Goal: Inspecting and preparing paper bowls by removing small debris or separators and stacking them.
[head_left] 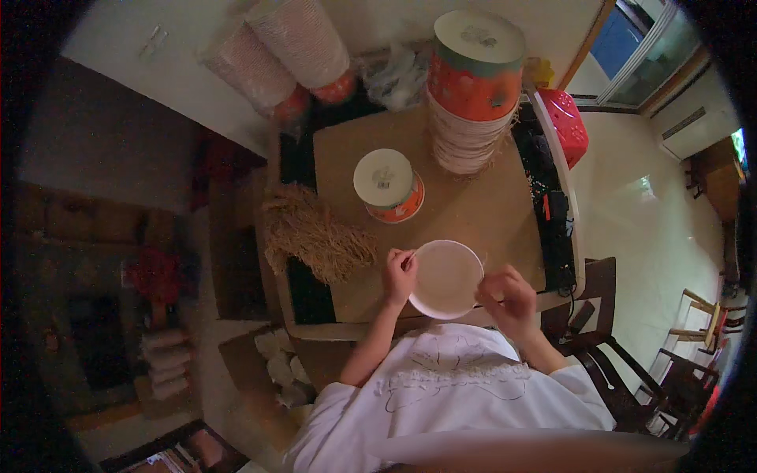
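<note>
Fibre (319, 232) lies on the bench (579, 252). The left hand (399, 276) has its grip pinching the bowl (446, 277), between the 2 hands. The right hand (510, 298) curls by the rim; grip: cannot tell. Seemingly rim work; next calls for steadiness.

At 6 o'clock: 1 L hand (400, 272), 1 R hand (507, 298), 1 white bowl (446, 277). On 1 worktop (579, 251) w/ 1 brown sheet (489, 213): 1 single upturned tub (385, 180) nr ctr., 1 tall tub stack (475, 91) at 1 o'clock (no. of tubs unclear), 1 fibre bundle (315, 232) at 9. Also 2 wrapped stacks (303, 43) at approx. 11, 1 red stool (564, 126) at 2.
</note>
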The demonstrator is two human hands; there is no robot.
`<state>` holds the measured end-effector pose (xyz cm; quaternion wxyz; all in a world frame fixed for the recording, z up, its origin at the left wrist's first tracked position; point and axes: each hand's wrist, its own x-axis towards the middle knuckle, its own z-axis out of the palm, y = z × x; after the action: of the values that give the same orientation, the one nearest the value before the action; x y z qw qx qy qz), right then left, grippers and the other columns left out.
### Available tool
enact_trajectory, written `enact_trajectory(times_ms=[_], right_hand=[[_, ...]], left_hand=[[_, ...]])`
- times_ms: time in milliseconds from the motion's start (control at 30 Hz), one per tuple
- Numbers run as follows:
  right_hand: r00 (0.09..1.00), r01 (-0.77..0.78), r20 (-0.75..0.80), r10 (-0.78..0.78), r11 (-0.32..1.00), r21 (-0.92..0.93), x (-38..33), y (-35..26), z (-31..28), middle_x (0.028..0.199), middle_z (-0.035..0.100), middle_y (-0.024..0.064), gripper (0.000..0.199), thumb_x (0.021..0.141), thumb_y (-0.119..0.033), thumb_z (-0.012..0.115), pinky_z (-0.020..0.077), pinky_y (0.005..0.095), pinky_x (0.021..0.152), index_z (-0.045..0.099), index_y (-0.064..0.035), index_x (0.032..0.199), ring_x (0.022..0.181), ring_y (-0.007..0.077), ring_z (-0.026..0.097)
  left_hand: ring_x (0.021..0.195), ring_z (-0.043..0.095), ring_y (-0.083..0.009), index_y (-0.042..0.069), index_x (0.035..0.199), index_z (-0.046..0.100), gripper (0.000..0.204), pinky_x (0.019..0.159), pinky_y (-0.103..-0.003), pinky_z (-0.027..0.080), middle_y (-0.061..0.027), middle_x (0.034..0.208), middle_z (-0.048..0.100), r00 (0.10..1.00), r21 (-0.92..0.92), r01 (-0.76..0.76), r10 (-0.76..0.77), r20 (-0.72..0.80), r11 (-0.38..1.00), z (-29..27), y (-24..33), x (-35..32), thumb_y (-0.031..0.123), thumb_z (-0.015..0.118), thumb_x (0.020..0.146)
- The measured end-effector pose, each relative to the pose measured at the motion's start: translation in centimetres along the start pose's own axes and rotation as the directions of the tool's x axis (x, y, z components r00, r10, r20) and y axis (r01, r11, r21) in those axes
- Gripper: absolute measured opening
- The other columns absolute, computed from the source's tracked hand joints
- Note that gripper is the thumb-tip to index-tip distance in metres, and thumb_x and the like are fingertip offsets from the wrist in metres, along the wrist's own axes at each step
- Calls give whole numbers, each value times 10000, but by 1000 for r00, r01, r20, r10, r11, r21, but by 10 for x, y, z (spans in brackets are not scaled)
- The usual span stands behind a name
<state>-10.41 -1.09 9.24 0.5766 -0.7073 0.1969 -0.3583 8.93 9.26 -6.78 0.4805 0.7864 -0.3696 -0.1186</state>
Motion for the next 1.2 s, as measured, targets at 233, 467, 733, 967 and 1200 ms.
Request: enact_trajectory(times_ms=[233,467,733,967,1200], right_hand=[[674,-717,113,730,610,337,7,54,45,777,573,34,59,781,-92,598,430,228,615,596,-36,795,686,110,531],[599,-629,170,783,329,704,-8,147,99,775,569,25,114,793,-113,594,440,222,606,578,-13,846,679,100,528],[563,-664,100,820,377,646,-5,157,102,816,572,56,166,794,-102,578,480,231,676,549,18,905,750,136,564],[564,-659,132,815,349,666,-7,157,104,846,573,60,186,787,-98,577,485,241,687,535,5,936,784,144,570],[534,-672,179,826,287,682,-4,147,101,881,569,63,192,784,-98,578,480,265,682,531,-5,945,790,159,568]], left_hand=[[679,539,-119,26,909,607,150,592,-232,441,-50,817,548,987,-230,95,-61,151,969,-3,8,9,33,545,773],[854,554,-104,21,1016,591,224,737,-229,441,-62,962,611,946,-411,258,-142,292,874,-16,-7,19,30,456,837],[849,567,-129,9,994,599,246,757,-256,448,-68,929,624,879,-382,356,-166,447,853,-19,4,24,-12,432,814],[845,573,-141,10,974,605,249,752,-259,451,-79,921,621,894,-363,303,-131,429,881,-16,-4,19,-21,429,800],[858,575,-155,9,965,606,238,764,-260,448,-78,924,617,896,-317,320,-176,408,893,-16,0,16,-15,433,803]])
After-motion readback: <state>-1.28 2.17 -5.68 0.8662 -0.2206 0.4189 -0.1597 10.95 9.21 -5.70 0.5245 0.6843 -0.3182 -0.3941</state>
